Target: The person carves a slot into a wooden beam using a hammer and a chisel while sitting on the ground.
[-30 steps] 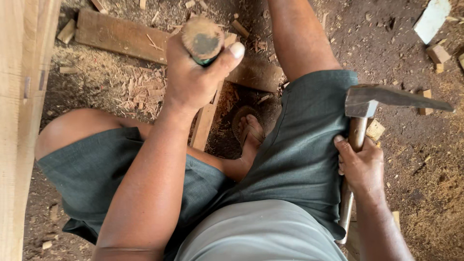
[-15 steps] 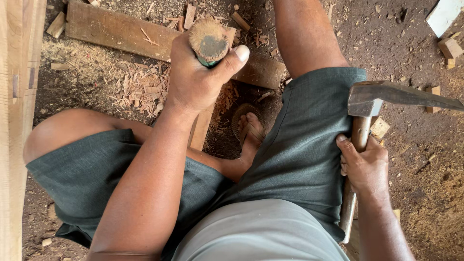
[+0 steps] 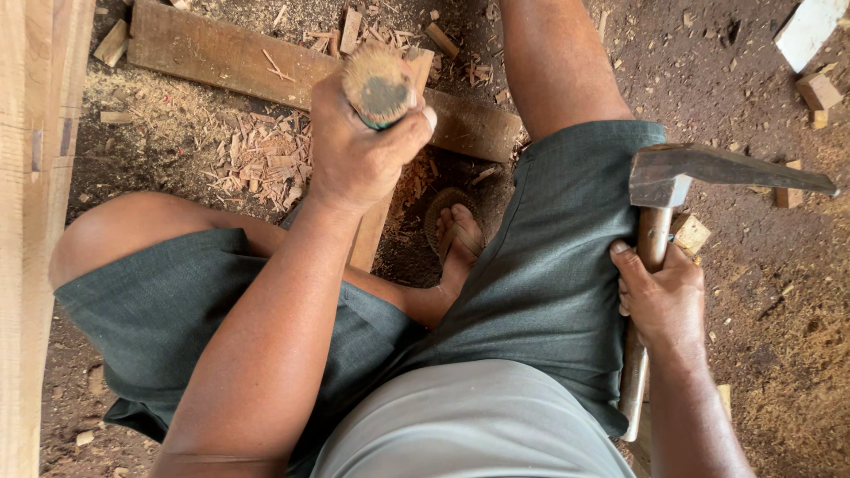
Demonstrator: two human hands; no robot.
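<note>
Fingers [image 3: 416, 124] of the left hand [image 3: 359, 155] wrap tight around a chisel [image 3: 379, 87] at upper centre of the frame, its battered round butt end facing the camera and its long axis running down away from view toward the narrow wooden strip [image 3: 372, 235] and the plank [image 3: 266, 71] on the chip-strewn dirt floor [image 3: 753, 292]. Further right, the right hand [image 3: 662, 296] is closed on the wooden handle of a hammer [image 3: 699, 173] beside the thigh, head up and pointing right, so the chisel butt lies up and to the left of the hammer head, well apart.
</note>
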